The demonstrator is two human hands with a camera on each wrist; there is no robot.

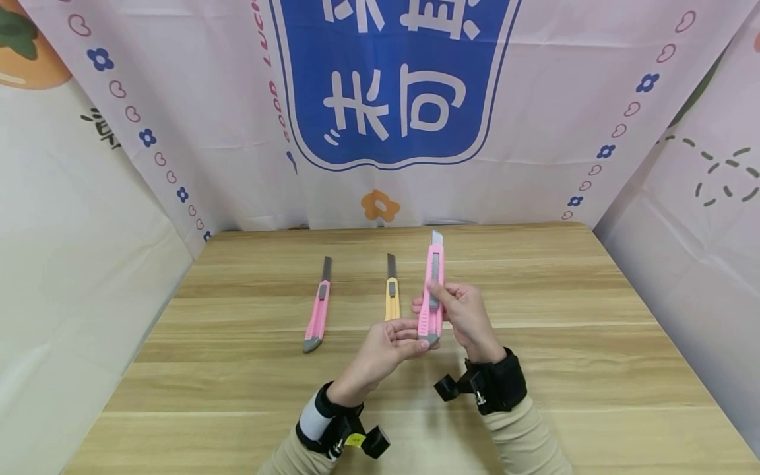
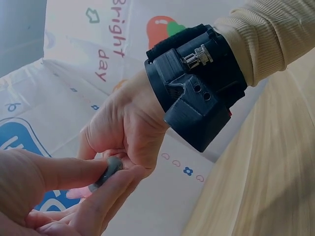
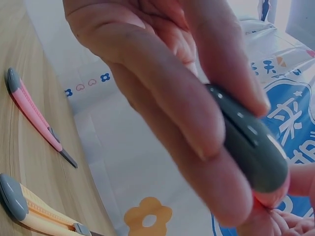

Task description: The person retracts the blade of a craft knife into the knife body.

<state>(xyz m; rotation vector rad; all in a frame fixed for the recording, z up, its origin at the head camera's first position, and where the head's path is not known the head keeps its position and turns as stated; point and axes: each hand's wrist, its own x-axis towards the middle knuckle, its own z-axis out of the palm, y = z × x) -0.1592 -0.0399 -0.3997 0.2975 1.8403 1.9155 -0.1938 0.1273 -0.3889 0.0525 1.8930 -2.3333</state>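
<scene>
A pink utility knife (image 1: 435, 264) with a grey end cap is held upright between both hands, a short length of blade showing at its top. My left hand (image 1: 380, 349) pinches the grey cap (image 3: 256, 147) between thumb and fingers. My right hand (image 1: 472, 320) grips the middle of the body, its thumb against the grey slider. On the table to the left lie a second pink utility knife (image 1: 317, 313) and a yellow utility knife (image 1: 392, 293), both with blades out. In the head view my left hand covers the yellow knife's lower end.
The wooden table (image 1: 237, 396) spans the area below the hands. A printed cloth (image 1: 225, 99) hangs behind its far edge, with more cloth at both sides. Black camera mounts are strapped round both wrists.
</scene>
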